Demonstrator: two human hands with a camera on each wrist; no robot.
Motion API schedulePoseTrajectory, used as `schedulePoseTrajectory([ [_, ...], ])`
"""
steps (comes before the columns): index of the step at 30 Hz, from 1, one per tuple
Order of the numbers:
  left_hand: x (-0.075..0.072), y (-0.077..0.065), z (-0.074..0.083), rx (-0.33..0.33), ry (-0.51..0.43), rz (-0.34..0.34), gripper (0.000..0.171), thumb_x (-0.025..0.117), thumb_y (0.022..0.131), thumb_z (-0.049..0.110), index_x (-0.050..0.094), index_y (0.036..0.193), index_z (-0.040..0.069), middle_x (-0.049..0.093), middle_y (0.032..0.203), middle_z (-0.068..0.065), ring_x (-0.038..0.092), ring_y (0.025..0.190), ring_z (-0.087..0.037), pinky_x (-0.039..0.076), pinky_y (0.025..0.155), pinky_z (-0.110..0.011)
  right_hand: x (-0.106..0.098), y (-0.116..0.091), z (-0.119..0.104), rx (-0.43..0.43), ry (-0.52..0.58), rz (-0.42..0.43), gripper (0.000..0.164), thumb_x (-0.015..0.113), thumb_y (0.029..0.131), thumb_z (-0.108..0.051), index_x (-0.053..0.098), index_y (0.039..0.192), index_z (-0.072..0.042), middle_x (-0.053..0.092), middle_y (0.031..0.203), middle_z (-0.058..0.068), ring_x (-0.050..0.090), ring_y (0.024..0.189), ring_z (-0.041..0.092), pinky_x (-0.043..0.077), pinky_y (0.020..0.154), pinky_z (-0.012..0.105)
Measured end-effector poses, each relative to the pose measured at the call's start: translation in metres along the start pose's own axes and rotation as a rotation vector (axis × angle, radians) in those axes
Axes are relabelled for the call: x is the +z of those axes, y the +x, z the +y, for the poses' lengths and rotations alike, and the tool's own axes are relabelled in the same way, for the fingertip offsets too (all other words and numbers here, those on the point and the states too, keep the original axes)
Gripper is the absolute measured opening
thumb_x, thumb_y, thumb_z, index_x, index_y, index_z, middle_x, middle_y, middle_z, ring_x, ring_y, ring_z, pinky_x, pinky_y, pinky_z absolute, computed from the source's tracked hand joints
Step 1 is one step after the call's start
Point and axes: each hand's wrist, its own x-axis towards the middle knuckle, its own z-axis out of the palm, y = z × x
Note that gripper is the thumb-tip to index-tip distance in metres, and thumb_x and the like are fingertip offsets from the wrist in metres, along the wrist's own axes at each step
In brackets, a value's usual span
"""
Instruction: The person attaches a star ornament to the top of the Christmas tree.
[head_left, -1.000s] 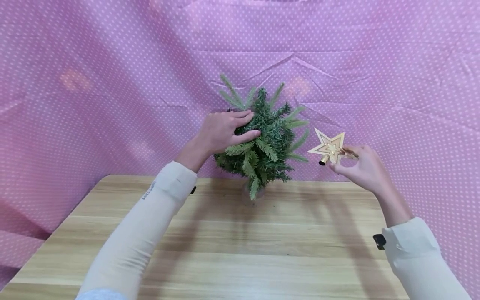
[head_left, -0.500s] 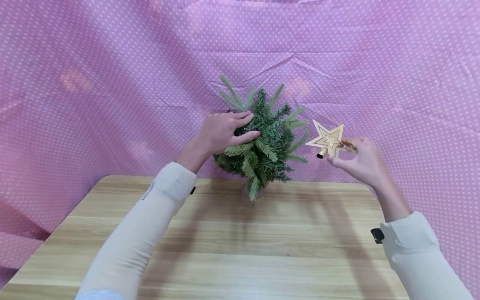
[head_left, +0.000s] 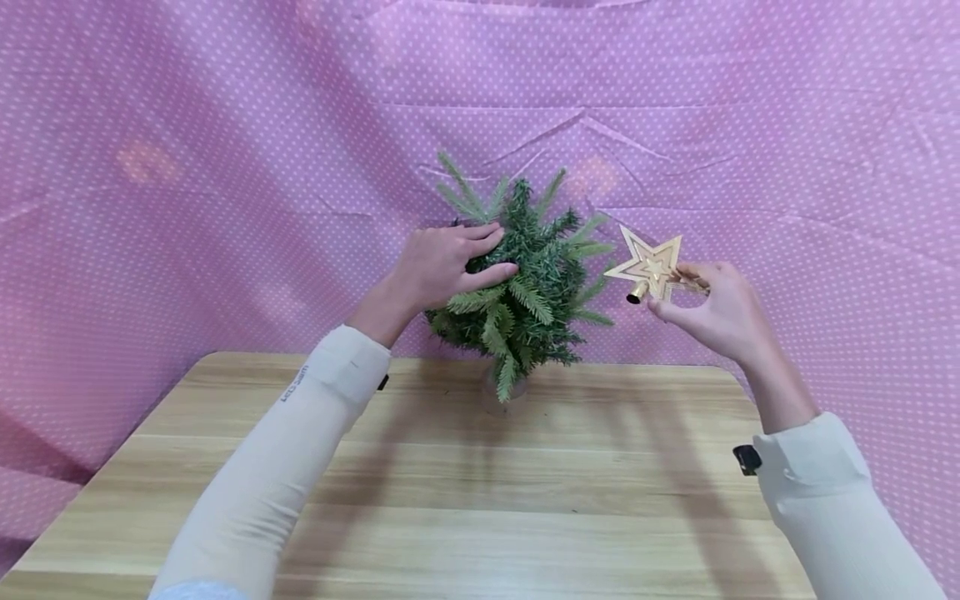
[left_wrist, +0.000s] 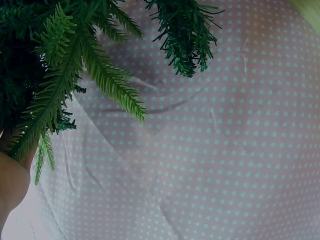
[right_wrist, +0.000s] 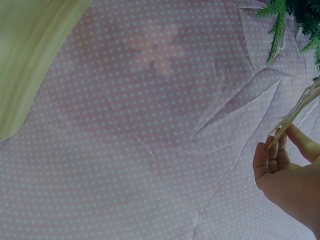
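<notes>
A small artificial Christmas tree (head_left: pixel 536 283) with dark and lighter green branches stands at the table's far side. My left hand (head_left: pixel 450 258) holds it from the left near the top, thumb and fingers around the foliage, some fingers hidden by needles. Just right of the tree, my right hand (head_left: pixel 716 312) pinches a gold star tree topper (head_left: pixel 651 265) by its right side, in the air. The topper's short tube (head_left: pixel 637 292) points down and left, its dark opening visible. In the right wrist view the star (right_wrist: pixel 295 112) appears nearly edge-on between thumb and fingers.
The tree's clear base (head_left: pixel 504 393) rests near the back edge of the light wooden table (head_left: pixel 480 483). A pink white-dotted cloth (head_left: pixel 300 125) hangs close behind the table and around its sides.
My right hand has raised the star tree topper and brought it slightly left, closer to the tree. My left hand and the tree have stayed in place.
</notes>
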Motion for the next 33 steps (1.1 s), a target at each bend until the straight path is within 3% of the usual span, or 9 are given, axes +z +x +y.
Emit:
schedulePoseTrajectory([
  [12, 0.000, 0.000, 0.001, 0.002, 0.009, -0.011, 0.065, 0.052, 0.100, 0.061, 0.056, 0.146, 0.015, 0.053, 0.149, 0.000, 0.052, 0.058, -0.020, 0.030, 0.044, -0.029, -0.003, 0.009, -0.011, -0.036, 0.009, 0.028, 0.078, 0.079, 0.086, -0.041, 0.054, 0.138, 0.011, 0.052, 0.130, 0.032, 0.047, 0.118, 0.047, 0.037, 0.094, 0.064],
  [17, 0.001, 0.001, 0.001, 0.013, 0.000, 0.000, 0.065, 0.052, 0.100, 0.061, 0.057, 0.145, 0.015, 0.054, 0.148, -0.001, 0.048, 0.056, -0.018, 0.029, 0.044, -0.028, -0.007, 0.012, -0.015, -0.031, 0.004, 0.016, 0.080, 0.078, 0.086, -0.043, 0.052, 0.140, 0.011, 0.051, 0.133, 0.033, 0.045, 0.120, 0.048, 0.036, 0.096, 0.066],
  [24, 0.002, 0.000, -0.001, 0.025, -0.004, 0.026, 0.062, 0.055, 0.099, 0.058, 0.059, 0.143, 0.014, 0.055, 0.147, -0.001, 0.033, 0.051, -0.014, 0.024, 0.043, -0.026, -0.007, 0.020, -0.020, -0.062, 0.014, 0.063, 0.076, 0.078, 0.086, -0.042, 0.056, 0.136, 0.011, 0.054, 0.127, 0.032, 0.046, 0.115, 0.046, 0.036, 0.092, 0.061],
  [33, 0.001, -0.002, -0.001, 0.027, -0.007, 0.036, 0.062, 0.056, 0.099, 0.058, 0.059, 0.142, 0.013, 0.055, 0.146, -0.002, 0.028, 0.050, -0.013, 0.023, 0.043, -0.026, -0.009, 0.025, -0.030, -0.037, 0.019, 0.077, 0.077, 0.078, 0.086, -0.043, 0.055, 0.137, 0.010, 0.052, 0.128, 0.031, 0.044, 0.117, 0.045, 0.036, 0.094, 0.061],
])
